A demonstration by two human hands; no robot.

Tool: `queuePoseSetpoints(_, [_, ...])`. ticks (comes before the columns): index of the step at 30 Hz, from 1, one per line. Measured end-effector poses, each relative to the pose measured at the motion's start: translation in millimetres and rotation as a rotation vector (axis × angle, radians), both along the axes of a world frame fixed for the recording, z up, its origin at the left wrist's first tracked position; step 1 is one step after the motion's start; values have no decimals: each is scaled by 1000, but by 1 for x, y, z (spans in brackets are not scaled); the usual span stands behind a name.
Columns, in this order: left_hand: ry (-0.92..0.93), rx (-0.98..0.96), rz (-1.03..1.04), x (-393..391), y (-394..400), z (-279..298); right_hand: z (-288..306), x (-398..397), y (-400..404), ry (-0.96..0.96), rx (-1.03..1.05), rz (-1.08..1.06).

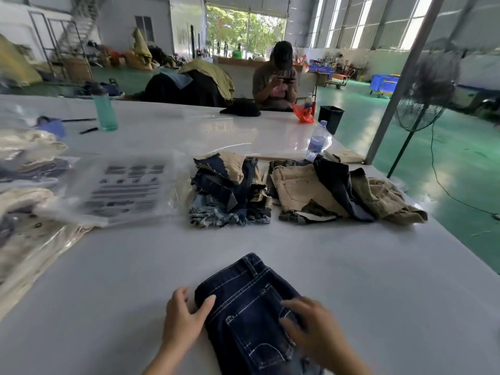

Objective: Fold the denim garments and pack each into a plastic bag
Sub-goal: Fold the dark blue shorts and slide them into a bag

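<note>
— Where is the piece you're working on?

— The dark blue denim garment with white stitching (249,315) lies folded near the tabletop's (351,266) near edge. My left hand (184,318) grips its left edge, thumb on top and fingers curled at the side. My right hand (311,328) is blurred; its fingers look spread and pressing flat on the pocket, grasping nothing.

— What could go wrong?

— I think the fold may spring open if I lift from one side only, since denim is stiff. The stack of clear plastic bags with black printing (121,190) sits well away, toward the left edge, so carrying the bundle there loosely could undo it. The slick tabletop could also let it slide.

— Anything else?

— The heap of mixed denim and tan pieces (230,190) waits further back.
</note>
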State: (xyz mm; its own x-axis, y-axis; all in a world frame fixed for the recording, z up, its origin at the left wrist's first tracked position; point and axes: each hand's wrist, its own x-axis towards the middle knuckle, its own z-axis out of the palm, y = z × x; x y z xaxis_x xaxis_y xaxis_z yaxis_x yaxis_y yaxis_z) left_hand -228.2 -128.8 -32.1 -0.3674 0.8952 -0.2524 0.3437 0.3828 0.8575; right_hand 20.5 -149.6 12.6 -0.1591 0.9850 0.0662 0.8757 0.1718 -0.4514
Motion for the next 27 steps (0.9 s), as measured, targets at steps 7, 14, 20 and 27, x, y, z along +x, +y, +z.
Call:
queuePoseSetpoints(7, [305, 13, -278, 44, -29, -1, -44, -8, 20, 164, -302, -267])
queuePoseSetpoints(14, [744, -77, -354, 37, -26, 22, -20, -25, -15, 621, -722, 54])
queuePoseSetpoints(20, [871, -127, -428, 61, -51, 16, -30, -51, -11, 918, -627, -367])
queuePoseSetpoints(27, [500, -38, -435, 52, -54, 22, -22, -65, -20, 1124, -660, -329])
